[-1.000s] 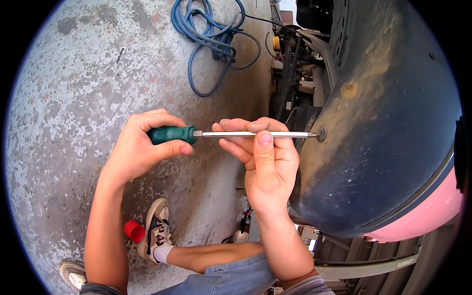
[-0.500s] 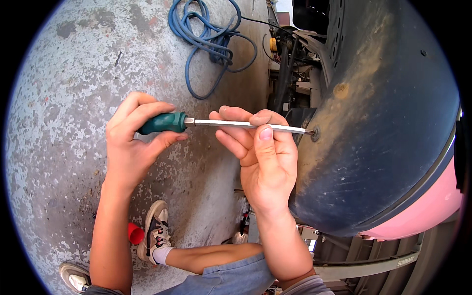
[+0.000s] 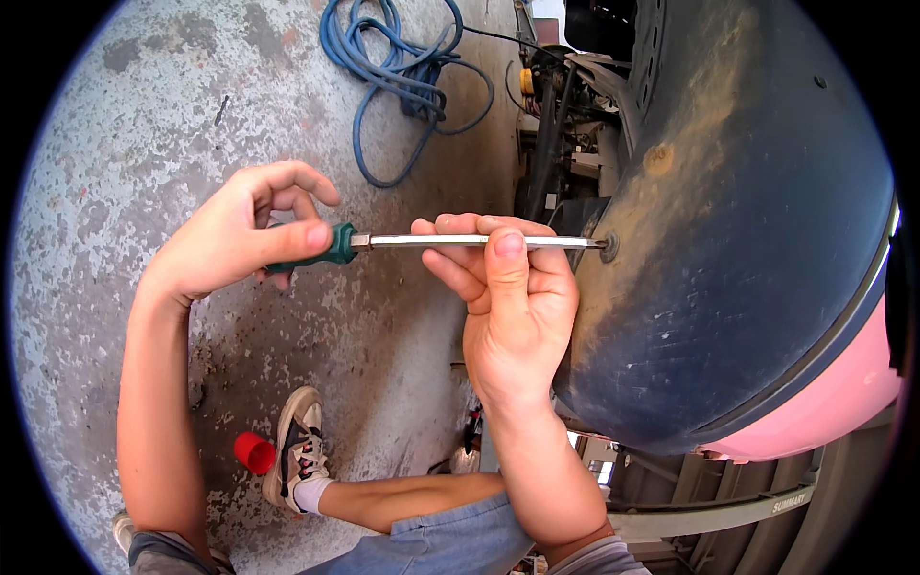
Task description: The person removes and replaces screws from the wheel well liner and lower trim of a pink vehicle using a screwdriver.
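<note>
A screwdriver (image 3: 450,242) lies level, its tip set on a screw (image 3: 608,245) in the dark blue mudguard (image 3: 747,240). The left hand (image 3: 240,235) pinches the green handle between thumb and fingers, closed on it. The right hand (image 3: 508,297) wraps round the metal shaft, thumb on top, closed too, just beside the mudguard. Behind them a blue hose (image 3: 402,72) lies coiled on the stained concrete floor (image 3: 125,163). Lower down, a small red cap (image 3: 254,452) sits next to a sneaker (image 3: 297,446). A pink panel (image 3: 834,393) edges the mudguard's underside.
</note>
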Available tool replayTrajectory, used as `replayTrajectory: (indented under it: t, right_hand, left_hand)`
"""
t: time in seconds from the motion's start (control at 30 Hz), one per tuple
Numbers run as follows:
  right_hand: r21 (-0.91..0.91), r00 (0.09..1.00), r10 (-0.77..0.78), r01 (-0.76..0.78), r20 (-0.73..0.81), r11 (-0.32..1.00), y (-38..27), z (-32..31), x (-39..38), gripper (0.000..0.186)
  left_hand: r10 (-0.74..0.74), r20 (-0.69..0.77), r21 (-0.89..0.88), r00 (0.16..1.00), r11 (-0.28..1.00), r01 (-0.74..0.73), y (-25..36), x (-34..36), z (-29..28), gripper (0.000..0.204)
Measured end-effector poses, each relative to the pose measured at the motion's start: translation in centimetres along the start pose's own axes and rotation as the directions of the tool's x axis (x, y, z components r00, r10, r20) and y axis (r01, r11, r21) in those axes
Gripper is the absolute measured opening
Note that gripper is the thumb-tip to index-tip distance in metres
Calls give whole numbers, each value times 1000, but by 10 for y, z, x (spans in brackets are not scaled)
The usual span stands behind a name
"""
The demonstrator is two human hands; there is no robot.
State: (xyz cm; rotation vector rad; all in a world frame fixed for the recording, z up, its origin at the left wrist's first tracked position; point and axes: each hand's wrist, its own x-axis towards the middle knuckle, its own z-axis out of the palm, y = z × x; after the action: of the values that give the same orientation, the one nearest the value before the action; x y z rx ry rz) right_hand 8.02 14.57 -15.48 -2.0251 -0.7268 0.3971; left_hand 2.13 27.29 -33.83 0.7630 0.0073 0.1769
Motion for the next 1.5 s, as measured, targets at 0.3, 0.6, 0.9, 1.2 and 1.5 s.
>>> replayTrajectory:
  t: [0.3, 0.6, 0.9, 1.2, 1.5]
  right_hand:
    - [46, 1000, -7, 6, 10, 999, -7, 4, 3, 25]
    - [50, 999, -17, 19, -37, 999, -8, 9, 3, 23]
    - [5, 991, -1, 1, -135, 1000, -4, 18, 6, 27]
    - [14, 991, -20, 22, -130, 1000, -11, 15, 7, 26]
    - [3, 995, -11, 11, -96, 1000, -12, 18, 5, 27]
  left_hand:
    - [111, -136, -309, 985, 939, -148, -41, -12, -18, 43]
    - [234, -476, -167, 848, 922, -348, -26, -4, 18, 51]
    - [56, 32, -351, 998, 936, -41, -15, -15, -34, 51]
    - [231, -399, -186, 888, 927, -325, -18, -9, -1, 45]
    - [107, -609, -388, 786, 823, -414, 10, -5, 30, 43]
